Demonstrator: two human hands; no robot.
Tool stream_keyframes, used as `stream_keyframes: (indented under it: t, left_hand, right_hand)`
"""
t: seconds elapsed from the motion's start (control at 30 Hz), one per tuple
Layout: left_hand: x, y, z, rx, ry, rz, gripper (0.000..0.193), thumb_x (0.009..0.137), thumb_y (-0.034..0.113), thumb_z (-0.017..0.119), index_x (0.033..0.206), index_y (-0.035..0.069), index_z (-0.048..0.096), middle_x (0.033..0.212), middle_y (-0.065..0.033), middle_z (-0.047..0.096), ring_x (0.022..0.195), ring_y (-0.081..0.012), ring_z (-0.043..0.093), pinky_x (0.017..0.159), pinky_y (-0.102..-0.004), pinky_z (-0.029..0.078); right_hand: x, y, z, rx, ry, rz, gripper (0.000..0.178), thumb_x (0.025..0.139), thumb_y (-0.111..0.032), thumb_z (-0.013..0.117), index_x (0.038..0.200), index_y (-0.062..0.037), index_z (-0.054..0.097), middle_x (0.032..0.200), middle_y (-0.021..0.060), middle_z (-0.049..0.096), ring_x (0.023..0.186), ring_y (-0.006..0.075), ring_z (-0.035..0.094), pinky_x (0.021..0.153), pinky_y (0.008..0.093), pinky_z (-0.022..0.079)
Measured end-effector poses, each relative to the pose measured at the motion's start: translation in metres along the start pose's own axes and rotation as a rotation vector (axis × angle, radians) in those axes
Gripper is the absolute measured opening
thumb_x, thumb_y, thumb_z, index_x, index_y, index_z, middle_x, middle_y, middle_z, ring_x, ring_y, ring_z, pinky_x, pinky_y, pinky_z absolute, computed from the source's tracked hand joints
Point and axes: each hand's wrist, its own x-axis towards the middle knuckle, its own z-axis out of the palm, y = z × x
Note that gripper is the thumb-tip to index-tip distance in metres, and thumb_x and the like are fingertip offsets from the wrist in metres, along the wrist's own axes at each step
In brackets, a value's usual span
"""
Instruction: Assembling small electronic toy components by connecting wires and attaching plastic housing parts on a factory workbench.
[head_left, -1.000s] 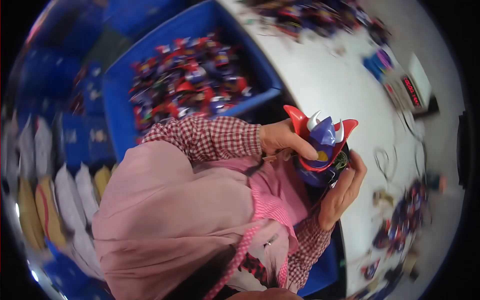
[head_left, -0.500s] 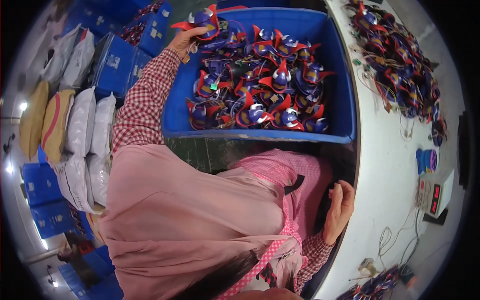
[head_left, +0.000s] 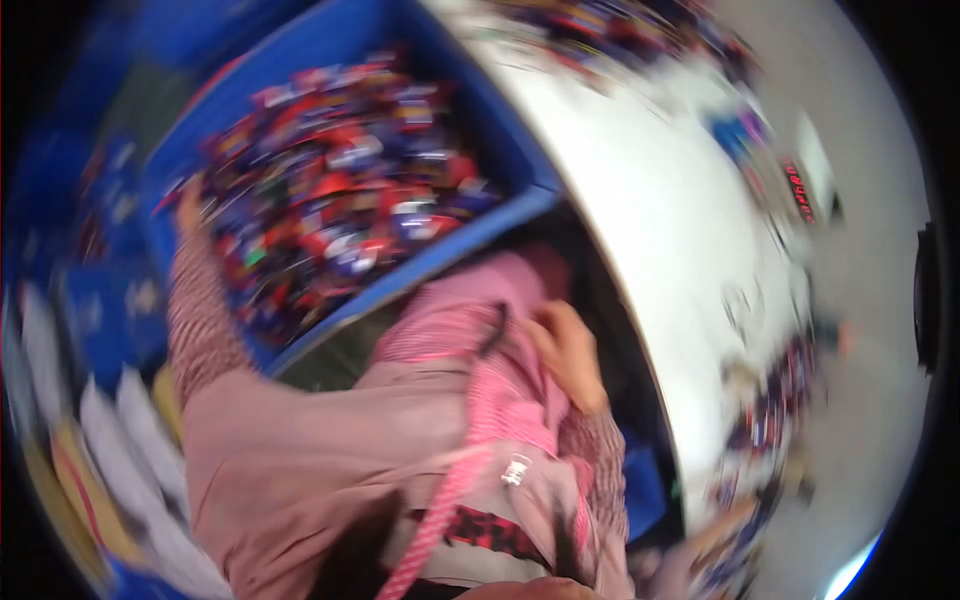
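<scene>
Motion smears much of the picture. My left hand (head_left: 188, 208) reaches to the left side of a large blue bin (head_left: 420, 258). A small red and dark bit shows at its fingertips, too blurred to tell whether it is gripped. Heaped in the bin are several purple and red toy parts with white horns (head_left: 350, 250). My right hand (head_left: 568, 352) hovers by my lap, next to the pink checked cloth, its fingers loosely bent and apart with nothing seen in them.
A white table (head_left: 640, 220) runs along the right. On it are a pile of similar parts (head_left: 630, 30), a device with a red display (head_left: 795, 190), loose wires and another heap (head_left: 770, 415). Another person's blurred arm (head_left: 700, 545) reaches in at lower right. Pale sacks (head_left: 120, 450) stand at left.
The whole view has swung, shifting the bin leftward and tilting it. My left hand, earlier holding up a horned toy part, is lower at the bin's side. My right hand has moved in toward my lap.
</scene>
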Motion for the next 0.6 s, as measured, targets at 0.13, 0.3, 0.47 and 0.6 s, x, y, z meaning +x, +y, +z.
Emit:
stream_keyframes:
  t: [0.13,0.3,0.47,0.6]
  left_hand:
    - [0.018,-0.019,0.060,-0.141,-0.165,-0.539,0.052,0.087,0.045,0.053,0.123,0.008,0.050,0.120,-0.0069,0.055,0.105,-0.0222,0.054,0.088,-0.0348,0.044]
    - [0.019,0.026,0.095,0.301,0.276,-0.432,0.054,0.088,0.037,0.057,0.128,0.002,0.046,0.121,-0.0099,0.055,0.107,-0.0205,0.055,0.091,-0.0342,0.044]
    - [-0.088,0.110,0.322,0.493,-0.201,-0.018,0.046,0.086,0.029,0.060,0.119,-0.001,0.052,0.108,-0.0094,0.058,0.098,-0.0161,0.055,0.077,-0.0273,0.048]
    - [-0.287,0.181,0.579,0.538,-1.012,-0.011,0.033,0.086,0.017,0.058,0.115,0.002,0.053,0.100,-0.0053,0.057,0.084,-0.0119,0.055,0.076,-0.0249,0.047]
  right_hand:
    - [-0.026,0.008,-0.013,-0.094,0.034,-0.041,0.026,0.081,-0.021,0.065,0.097,-0.0016,0.057,0.090,0.0163,0.057,0.076,0.0294,0.059,0.066,0.0325,0.048]
    - [-0.099,0.016,-0.086,0.033,0.639,0.047,0.022,0.083,-0.012,0.063,0.101,-0.0015,0.056,0.085,0.0079,0.056,0.073,0.0169,0.057,0.065,0.0273,0.047]
    - [-0.204,0.065,-0.164,0.288,1.524,0.146,0.019,0.091,-0.013,0.052,0.104,0.0009,0.054,0.080,0.0043,0.055,0.068,0.0093,0.051,0.063,0.0226,0.045]
    - [-0.280,0.126,-0.243,0.081,1.726,0.285,0.025,0.090,-0.019,0.055,0.103,0.0022,0.056,0.083,0.0061,0.058,0.069,0.0106,0.053,0.063,0.0231,0.045]
